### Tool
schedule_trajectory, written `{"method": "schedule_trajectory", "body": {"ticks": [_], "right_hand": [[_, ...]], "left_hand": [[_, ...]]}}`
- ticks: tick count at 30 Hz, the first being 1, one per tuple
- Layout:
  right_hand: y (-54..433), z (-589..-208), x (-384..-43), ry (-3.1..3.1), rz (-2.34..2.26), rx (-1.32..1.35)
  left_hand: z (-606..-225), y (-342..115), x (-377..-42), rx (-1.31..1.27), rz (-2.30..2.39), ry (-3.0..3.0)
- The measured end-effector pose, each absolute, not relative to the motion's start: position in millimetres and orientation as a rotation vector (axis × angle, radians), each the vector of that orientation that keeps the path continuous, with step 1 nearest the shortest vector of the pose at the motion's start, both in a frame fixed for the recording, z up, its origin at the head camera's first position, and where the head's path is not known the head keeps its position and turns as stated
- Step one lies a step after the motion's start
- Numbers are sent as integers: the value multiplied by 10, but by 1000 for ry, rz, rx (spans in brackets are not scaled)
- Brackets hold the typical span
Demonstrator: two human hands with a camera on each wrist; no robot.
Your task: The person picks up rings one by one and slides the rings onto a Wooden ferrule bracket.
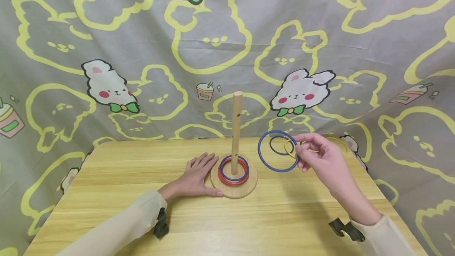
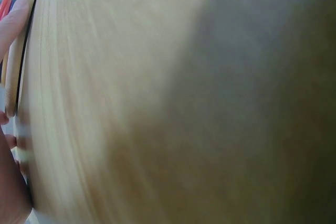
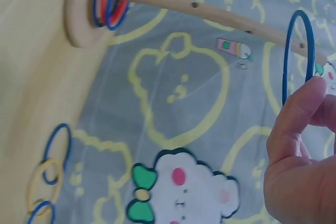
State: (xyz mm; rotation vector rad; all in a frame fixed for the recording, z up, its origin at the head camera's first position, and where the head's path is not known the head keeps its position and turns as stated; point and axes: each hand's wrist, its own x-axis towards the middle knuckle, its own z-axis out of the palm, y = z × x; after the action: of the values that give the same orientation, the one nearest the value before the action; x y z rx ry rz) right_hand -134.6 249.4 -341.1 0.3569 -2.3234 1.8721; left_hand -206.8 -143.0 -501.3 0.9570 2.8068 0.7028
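A wooden peg (image 1: pixel 236 129) rises from a round wooden base (image 1: pixel 247 189), with red rings (image 1: pixel 232 183) and a blue ring (image 1: pixel 234 179) lying around its foot. My left hand (image 1: pixel 193 179) rests at the left of the base, fingers spread along its edge and thumb at its near side. To the right of the peg, my right hand (image 1: pixel 325 161) pinches another blue ring (image 1: pixel 259 150) above the table. That held ring (image 3: pixel 286 72) stands near the peg's top end in the right wrist view. Only part of the left hand (image 2: pixel 10 192) shows in the left wrist view.
Behind the held ring, a dark blue ring (image 1: pixel 281 153) and a yellow ring (image 1: pixel 286 150) lie overlapping on the wooden table (image 1: pixel 220 224). Another yellow ring (image 1: pixel 345 147) is farther right, partly behind the right hand. A patterned cloth (image 1: pixel 213 54) hangs along the back and sides.
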Motion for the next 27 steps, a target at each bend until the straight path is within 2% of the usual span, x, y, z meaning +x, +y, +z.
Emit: {"method": "schedule_trajectory", "body": {"ticks": [11,27], "right_hand": [[2223,-2965,-1411,-2216,1903,384],[1673,-2642,-1610,-2016,1978,454]], "left_hand": [[-5028,-1433,-2076,960,704,2812],[-5012,-1443,-2071,953,707,2795]]}}
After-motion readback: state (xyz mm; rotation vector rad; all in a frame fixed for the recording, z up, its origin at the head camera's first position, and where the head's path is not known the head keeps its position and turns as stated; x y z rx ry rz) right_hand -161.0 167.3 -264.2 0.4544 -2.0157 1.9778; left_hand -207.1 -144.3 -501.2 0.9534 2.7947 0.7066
